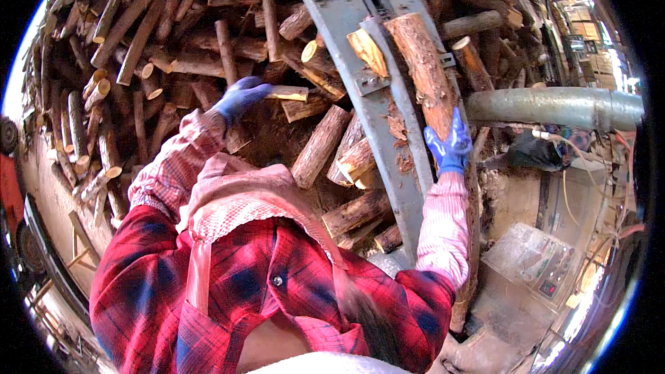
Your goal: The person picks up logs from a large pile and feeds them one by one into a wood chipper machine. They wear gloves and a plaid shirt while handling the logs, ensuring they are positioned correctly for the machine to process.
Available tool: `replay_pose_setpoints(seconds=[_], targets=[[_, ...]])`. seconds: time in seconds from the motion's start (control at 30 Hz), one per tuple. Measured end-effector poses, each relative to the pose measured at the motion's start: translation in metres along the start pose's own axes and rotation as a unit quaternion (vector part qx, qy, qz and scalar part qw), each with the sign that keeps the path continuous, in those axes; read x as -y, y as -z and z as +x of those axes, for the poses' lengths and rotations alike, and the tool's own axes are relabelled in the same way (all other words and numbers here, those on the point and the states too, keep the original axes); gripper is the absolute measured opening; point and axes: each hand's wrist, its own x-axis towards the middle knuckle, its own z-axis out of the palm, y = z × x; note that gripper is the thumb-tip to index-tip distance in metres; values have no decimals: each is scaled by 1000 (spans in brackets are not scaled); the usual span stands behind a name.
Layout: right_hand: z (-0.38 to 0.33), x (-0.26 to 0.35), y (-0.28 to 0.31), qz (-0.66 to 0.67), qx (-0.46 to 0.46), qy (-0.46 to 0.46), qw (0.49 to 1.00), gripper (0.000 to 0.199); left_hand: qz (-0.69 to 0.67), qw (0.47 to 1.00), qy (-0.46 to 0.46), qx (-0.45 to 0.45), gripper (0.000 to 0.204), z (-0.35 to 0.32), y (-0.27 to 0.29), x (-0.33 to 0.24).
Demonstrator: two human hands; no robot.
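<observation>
- Your right hand (449, 144), in a blue glove, is pressed against the lower end of a long bark-covered log (424, 69); fingers lie flat along it, thumb side hidden, so I can't tell if it's a full wrap.
- That log lies lengthwise on the grey metal splitter beam (388, 131), upper end beside the wedge (379, 41).
- A split yellow-faced piece (367, 50) sits left of the wedge, touching it.
- Your left hand (239, 99), also blue-gloved, reaches out over the log pile (138, 62); fingers curl onto the end of a short pale-cut stick (287, 92).
- Grey pipe (554, 106) runs off to the right; control box (537, 261) lower right.
</observation>
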Motion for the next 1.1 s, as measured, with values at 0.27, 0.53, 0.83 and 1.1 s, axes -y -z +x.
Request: replay_pose_setpoints(seconds=[0.27, 0.53, 0.83, 1.1], targets=[[-29, -14, 3, -55, 100, -97, 989, 86, 49, 974, 143, -169, 60, -67, 130, 172], [28, 300, -114, 350, 75, 121, 926, 81, -20, 961, 203, -189, 66, -54, 164, 251], [3, 456, -606, 494, 448, -172, 725, 85, -211, 934, 233, -168, 55, -15, 211, 278], [80, 556, -845, 344, 363, -180, 847, 75, -224, 918, 266, -188, 46, 6, 245, 382]])
